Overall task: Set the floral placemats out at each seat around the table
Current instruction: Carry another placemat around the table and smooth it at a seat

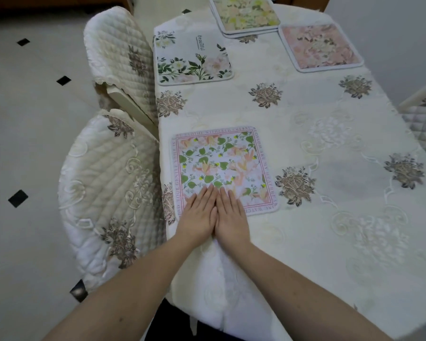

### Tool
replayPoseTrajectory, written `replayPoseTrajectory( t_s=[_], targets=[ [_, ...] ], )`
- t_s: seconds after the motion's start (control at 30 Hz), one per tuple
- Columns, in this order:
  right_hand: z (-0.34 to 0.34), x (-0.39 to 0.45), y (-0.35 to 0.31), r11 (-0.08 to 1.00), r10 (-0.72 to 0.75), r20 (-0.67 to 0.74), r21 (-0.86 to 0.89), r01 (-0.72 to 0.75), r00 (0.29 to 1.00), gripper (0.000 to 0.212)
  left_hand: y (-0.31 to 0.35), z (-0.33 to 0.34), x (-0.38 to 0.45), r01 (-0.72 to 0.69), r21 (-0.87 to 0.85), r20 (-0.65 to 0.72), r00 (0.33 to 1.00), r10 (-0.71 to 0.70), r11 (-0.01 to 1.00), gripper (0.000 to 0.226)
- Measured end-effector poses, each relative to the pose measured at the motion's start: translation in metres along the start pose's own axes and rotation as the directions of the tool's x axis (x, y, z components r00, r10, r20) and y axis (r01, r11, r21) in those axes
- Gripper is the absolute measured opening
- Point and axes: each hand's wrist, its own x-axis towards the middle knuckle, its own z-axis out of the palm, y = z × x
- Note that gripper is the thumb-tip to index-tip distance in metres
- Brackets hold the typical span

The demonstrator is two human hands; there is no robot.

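Observation:
A square placemat with green leaves, pink flowers and a lettered red border [221,163] lies flat near the table's left edge. My left hand [199,212] and my right hand [230,214] rest palm down, side by side, on its near edge, fingers straight and holding nothing. Farther along the left edge lies a white placemat with green sprays [192,57]. A pink floral placemat [320,46] sits at the far right. A small stack of yellow-peach placemats [245,13] is at the far end.
The table wears a cream embroidered tablecloth [330,143]. Two quilted, covered chairs [108,183] [121,55] stand along the left side, and part of another chair [423,112] shows at the right. The floor is pale tile with black diamonds.

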Motion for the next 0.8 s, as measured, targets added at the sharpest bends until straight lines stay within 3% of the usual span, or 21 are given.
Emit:
replayPoseTrajectory(
  t_s=[0.2,0.3,0.8],
  targets=[
    [-0.011,-0.008,0.023,0.997,-0.073,-0.013,-0.016,0.072,0.997,0.059,-0.013,-0.003,-0.01,-0.073,0.073,-0.012,0.997,0.074,0.995,0.069],
    [-0.012,-0.013,0.043,0.998,-0.066,0.011,0.004,0.066,0.998,0.061,-0.018,-0.003,-0.013,-0.035,0.082,0.012,0.999,0.034,0.996,0.069],
    [-0.033,-0.054,0.138,0.981,0.193,0.003,-0.012,-0.193,0.981,0.068,-0.041,-0.008,-0.043,0.088,0.066,0.017,0.996,-0.09,0.994,0.095]
  ],
)
